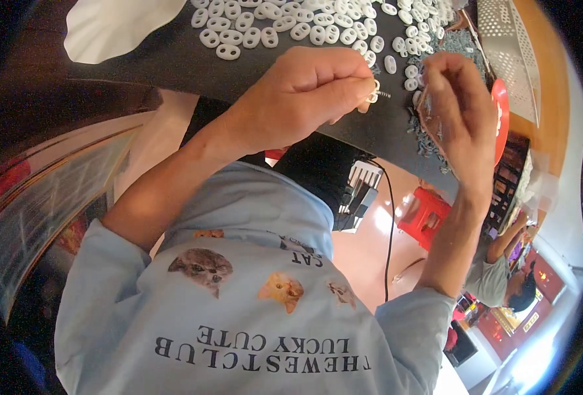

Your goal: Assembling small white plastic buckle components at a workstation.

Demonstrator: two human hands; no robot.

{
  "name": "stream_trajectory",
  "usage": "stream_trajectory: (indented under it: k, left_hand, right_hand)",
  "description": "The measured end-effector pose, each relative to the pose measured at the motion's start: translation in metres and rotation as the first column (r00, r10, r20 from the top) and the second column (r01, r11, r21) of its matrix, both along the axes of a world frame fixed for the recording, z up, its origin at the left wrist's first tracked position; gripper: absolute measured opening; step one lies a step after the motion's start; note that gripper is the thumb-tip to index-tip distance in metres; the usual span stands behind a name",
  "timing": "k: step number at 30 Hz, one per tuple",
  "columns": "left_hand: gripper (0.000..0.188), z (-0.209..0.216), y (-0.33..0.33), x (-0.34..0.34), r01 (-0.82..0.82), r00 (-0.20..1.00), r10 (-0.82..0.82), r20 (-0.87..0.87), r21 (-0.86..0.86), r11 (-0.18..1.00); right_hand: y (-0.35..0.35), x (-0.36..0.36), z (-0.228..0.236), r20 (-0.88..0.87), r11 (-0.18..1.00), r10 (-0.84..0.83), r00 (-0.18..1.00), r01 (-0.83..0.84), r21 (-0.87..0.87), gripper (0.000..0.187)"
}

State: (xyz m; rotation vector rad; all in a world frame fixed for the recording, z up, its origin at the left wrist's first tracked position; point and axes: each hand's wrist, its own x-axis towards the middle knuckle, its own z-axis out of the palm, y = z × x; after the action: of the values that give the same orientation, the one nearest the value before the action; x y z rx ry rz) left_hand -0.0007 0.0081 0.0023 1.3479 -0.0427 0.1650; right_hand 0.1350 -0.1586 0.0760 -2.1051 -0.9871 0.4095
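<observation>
My left hand (311, 92) is closed, thumb and finger pinching a small white two-hole plastic piece (373, 93). A thin coil spring (384, 95) sticks out of its right side. To the right, my right hand (462, 108) is off that piece, its bent fingers slightly blurred and apart; nothing shows in them. It hovers at a heap of small grey springs (427, 139), partly covering it. Many more white two-hole pieces (285, 24) lie spread over the far part of the dark tabletop (153, 69).
A white wavy-edged dish (117, 29) stands far left. Right of my right hand are a red round object (500, 122) and a white perforated basket (510, 49). Below the table are a red plastic stool (424, 216) and a black cable (391, 230). Another person (502, 280) sits at the far right.
</observation>
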Motion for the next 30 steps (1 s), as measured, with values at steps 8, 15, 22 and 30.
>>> stream_trajectory:
  k: [8, 15, 22, 30]
  left_hand:
    - [0.023, 0.002, -0.002, 0.000, -0.037, 0.998, 0.037, -0.042, -0.007, 0.999]
    - [0.022, -0.002, -0.006, 0.003, -0.036, 0.999, 0.036, -0.015, -0.006, 0.999]
    - [0.021, 0.000, -0.003, 0.002, -0.045, 0.999, 0.045, -0.027, 0.011, 0.999]
    - [0.021, 0.003, -0.002, 0.002, -0.026, 0.999, 0.026, -0.035, 0.002, 1.000]
  right_hand:
    - [0.012, 0.067, -0.034, 0.542, 0.927, 0.339, 0.769, -0.173, -0.334, 0.018]
    - [0.035, 0.080, -0.035, 0.594, 0.943, 0.332, 0.732, -0.265, -0.200, 0.017]
    - [0.020, 0.061, -0.031, 0.444, 0.939, 0.302, 0.844, -0.183, -0.290, 0.019]
    - [0.028, 0.060, -0.036, 0.481, 0.942, 0.325, 0.815, -0.232, -0.243, 0.021]
